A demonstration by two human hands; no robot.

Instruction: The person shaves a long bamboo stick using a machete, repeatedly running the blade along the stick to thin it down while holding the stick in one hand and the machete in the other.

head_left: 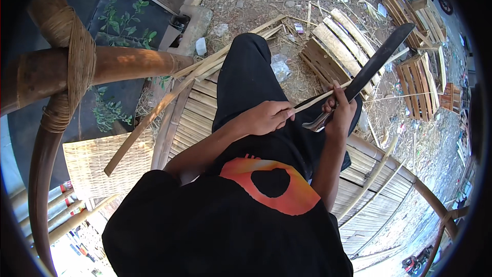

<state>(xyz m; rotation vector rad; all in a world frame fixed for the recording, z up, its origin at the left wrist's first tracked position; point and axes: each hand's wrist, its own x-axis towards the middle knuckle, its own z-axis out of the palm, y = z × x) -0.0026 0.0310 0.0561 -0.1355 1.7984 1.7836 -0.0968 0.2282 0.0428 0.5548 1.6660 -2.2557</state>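
Bamboo slats of the bench (pixel 192 107) lie under my legs, with wooden crates (pixel 338 46) on the dirt beyond my hands. My left hand (pixel 266 117) pinches a thin bamboo strip (pixel 320 100); my right hand (pixel 341 115) grips a long dark knife (pixel 376 61) against it.

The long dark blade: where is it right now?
Head view, right of centre: the long dark blade rises from the right hand, angled over the wooden crates, against the bamboo strip.

hidden: machete (pixel 376 61) handle inside right hand (pixel 341 115) | thin bamboo strip (pixel 320 100) end under left hand (pixel 266 117)
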